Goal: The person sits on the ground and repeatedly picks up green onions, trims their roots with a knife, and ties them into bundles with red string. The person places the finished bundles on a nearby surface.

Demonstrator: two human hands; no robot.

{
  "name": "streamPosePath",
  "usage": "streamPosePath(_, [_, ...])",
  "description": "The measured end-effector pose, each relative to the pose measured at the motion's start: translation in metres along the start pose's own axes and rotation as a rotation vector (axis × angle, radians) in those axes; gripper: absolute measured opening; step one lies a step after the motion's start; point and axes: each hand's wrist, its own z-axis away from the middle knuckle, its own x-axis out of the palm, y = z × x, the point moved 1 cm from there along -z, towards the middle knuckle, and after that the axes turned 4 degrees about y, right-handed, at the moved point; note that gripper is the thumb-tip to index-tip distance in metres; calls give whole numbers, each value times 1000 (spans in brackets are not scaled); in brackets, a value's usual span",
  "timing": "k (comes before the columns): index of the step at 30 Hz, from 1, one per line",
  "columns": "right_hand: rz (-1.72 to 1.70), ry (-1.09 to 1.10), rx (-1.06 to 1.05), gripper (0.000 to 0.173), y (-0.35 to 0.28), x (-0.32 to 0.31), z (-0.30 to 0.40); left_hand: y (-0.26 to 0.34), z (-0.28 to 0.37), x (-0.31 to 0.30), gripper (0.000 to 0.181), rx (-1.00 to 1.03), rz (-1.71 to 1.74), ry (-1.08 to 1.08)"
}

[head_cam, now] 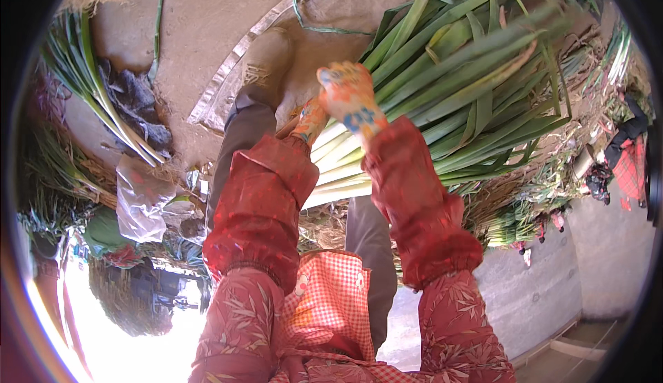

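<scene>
Both hands wear patterned gloves and come together at the left edge of a large pile of long green onions (450, 87), their white ends toward my body. My left hand (312, 119) is low beside the white stalks, partly hidden behind the other hand and sleeve; its fingers cannot be made out. Above it and slightly to the right, my right hand (347, 93) is curled and blurred, over the point where the white parts turn green. Whether it grips a stalk does not show.
My shoe (267, 56) rests on a brown sheet with a pale edging strip (228, 72). At left lie a few loose green onions (98, 93), a dark cloth (137, 106) and a white plastic bag (140, 199). Other people and onion piles are at the far right.
</scene>
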Motion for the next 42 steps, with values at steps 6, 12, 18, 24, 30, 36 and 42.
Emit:
streamPosePath(6, [231,-581,11,22,41,33,-47,43,44,82,39,-94,-592,133])
streamPosePath(12, [394,-354,-134,23,33,22,43,31,97,144,44,222,-1170,224])
streamPosePath(18, [364,-461,-33,34,44,5,92,-11,108,140,43,260,-1091,303])
streamPosePath(24, [239,-292,-33,23,60,13,90,-4,23,140,41,67,-1174,335])
streamPosePath(30, [44,-315,106,25,55,11,61,-3,35,136,38,101,-1080,124])
streamPosePath(36, [346,-397,-207,26,64,-31,54,-14,72,153,31,-19,-1262,337])
streamPosePath(42, [374,-430,-37,59,102,-18,122,-66,92,167,28,586,-1651,270])
